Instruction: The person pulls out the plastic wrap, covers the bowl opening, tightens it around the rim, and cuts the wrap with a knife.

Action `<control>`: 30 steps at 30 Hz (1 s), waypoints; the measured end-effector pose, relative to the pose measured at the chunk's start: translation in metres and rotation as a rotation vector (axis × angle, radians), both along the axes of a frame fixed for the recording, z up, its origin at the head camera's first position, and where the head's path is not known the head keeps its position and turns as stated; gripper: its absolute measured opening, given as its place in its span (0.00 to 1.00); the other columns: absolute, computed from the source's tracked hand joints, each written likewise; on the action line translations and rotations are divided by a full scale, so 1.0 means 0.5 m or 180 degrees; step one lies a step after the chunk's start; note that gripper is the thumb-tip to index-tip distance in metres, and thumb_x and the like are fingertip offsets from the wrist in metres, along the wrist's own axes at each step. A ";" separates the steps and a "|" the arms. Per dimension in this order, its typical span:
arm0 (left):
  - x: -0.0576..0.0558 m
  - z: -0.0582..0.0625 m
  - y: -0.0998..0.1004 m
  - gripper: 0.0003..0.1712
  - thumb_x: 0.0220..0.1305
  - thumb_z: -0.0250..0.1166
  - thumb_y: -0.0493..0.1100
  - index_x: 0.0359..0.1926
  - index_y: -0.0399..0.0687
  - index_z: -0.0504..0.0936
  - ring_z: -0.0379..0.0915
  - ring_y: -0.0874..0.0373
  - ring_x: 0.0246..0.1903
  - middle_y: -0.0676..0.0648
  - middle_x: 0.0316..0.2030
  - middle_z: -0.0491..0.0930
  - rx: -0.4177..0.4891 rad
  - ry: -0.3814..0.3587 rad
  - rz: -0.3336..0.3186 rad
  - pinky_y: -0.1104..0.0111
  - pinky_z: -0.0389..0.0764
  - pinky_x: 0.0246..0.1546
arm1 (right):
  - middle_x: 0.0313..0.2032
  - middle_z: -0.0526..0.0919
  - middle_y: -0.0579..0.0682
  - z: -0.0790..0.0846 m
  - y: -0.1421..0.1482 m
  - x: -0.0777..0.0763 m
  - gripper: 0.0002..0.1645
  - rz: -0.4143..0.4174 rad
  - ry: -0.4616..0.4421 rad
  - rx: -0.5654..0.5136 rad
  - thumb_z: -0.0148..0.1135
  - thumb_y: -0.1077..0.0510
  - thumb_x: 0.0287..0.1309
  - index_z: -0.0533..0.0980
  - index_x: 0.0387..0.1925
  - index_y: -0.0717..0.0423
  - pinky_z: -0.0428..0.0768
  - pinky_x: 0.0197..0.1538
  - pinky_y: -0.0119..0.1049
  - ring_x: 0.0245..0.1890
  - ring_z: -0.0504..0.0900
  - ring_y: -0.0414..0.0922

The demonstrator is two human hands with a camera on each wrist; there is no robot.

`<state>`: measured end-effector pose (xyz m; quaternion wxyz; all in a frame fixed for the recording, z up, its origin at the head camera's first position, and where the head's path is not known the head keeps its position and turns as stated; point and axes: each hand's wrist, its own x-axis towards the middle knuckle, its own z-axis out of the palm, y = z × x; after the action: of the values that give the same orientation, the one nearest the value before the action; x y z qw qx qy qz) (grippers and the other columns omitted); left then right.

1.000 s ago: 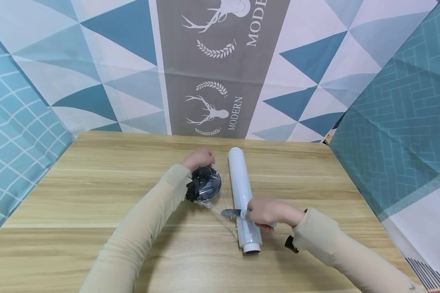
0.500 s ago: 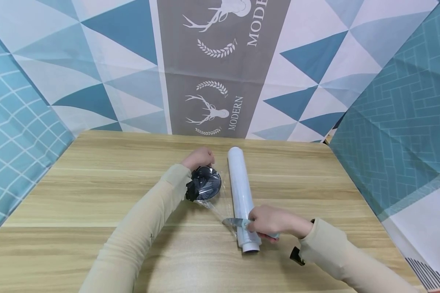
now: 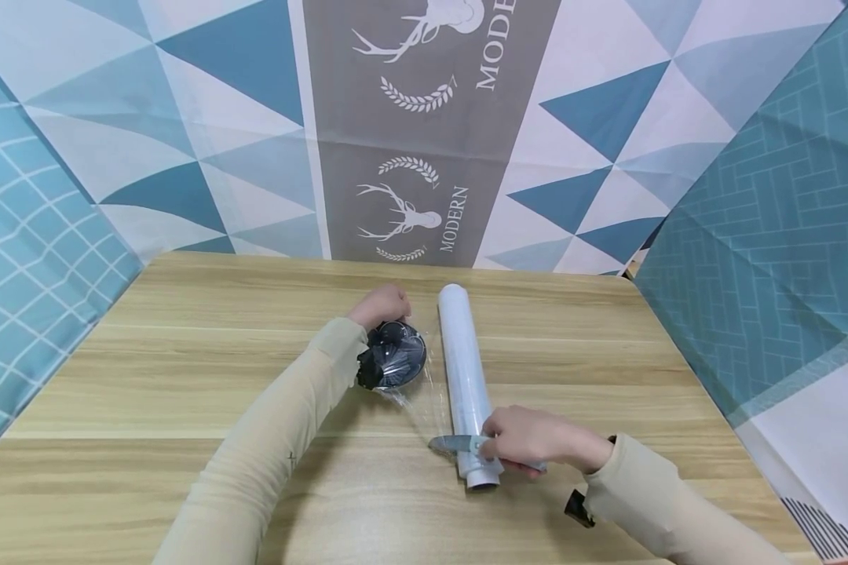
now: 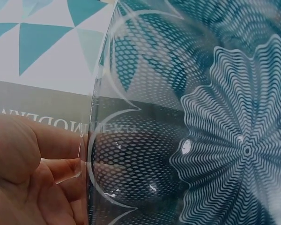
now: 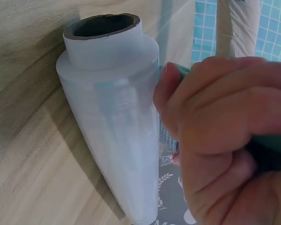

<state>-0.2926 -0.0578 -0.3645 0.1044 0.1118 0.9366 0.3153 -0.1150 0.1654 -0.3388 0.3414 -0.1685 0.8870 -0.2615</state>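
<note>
A round dark-looking bowl [image 3: 404, 362] sits mid-table under stretched plastic wrap [image 3: 418, 404]; in the left wrist view its clear wall [image 4: 215, 140] shows a white flower and dot pattern. At its far side my left hand [image 3: 384, 304] has curled fingers, pinching the edge of the wrap. The white wrap roll [image 3: 462, 353] lies lengthwise to the bowl's right, film running between them. My right hand [image 3: 531, 436] grips a knife with a pale teal handle. Its blade [image 3: 451, 443] points left across the roll's near end, at the film.
The wooden table [image 3: 184, 353] ends at a patterned back wall [image 3: 396, 141]. Blue tiled sheets stand at the left [image 3: 35, 235] and right [image 3: 784, 212]. The roll's hollow core [image 5: 103, 28] faces me at the near end.
My right hand has drawn the knife toward me along the roll, down the film, its blade nearing the roll's near end. The left hand, bowl and roll have barely shifted.
</note>
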 end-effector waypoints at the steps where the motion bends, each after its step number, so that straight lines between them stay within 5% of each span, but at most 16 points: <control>1: 0.000 0.000 0.000 0.14 0.46 0.50 0.32 0.11 0.48 0.62 0.57 0.60 0.17 0.53 0.13 0.62 -0.0014 -0.0005 0.0003 0.72 0.60 0.20 | 0.05 0.64 0.42 -0.001 0.001 0.002 0.09 0.0002 -0.0028 -0.0006 0.51 0.61 0.51 0.71 0.18 0.59 0.58 0.10 0.26 0.02 0.59 0.35; 21: -0.002 0.004 -0.001 0.13 0.48 0.51 0.33 0.11 0.48 0.64 0.62 0.58 0.20 0.51 0.15 0.66 -0.0034 -0.0054 0.0047 0.72 0.63 0.22 | 0.06 0.64 0.41 0.001 0.014 0.047 0.09 -0.0014 0.0016 -0.0244 0.48 0.60 0.51 0.71 0.20 0.58 0.60 0.09 0.27 0.03 0.60 0.35; 30: -0.001 0.003 0.000 0.14 0.47 0.51 0.33 0.11 0.48 0.62 0.59 0.59 0.18 0.52 0.14 0.62 -0.0047 -0.0038 0.0026 0.72 0.62 0.21 | 0.07 0.66 0.43 -0.011 -0.009 0.027 0.08 -0.0067 0.0232 -0.0153 0.46 0.61 0.55 0.69 0.23 0.57 0.59 0.08 0.27 0.04 0.60 0.36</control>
<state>-0.2929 -0.0577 -0.3628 0.1096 0.1052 0.9387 0.3095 -0.1016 0.1610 -0.3444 0.3019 -0.1767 0.8940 -0.2801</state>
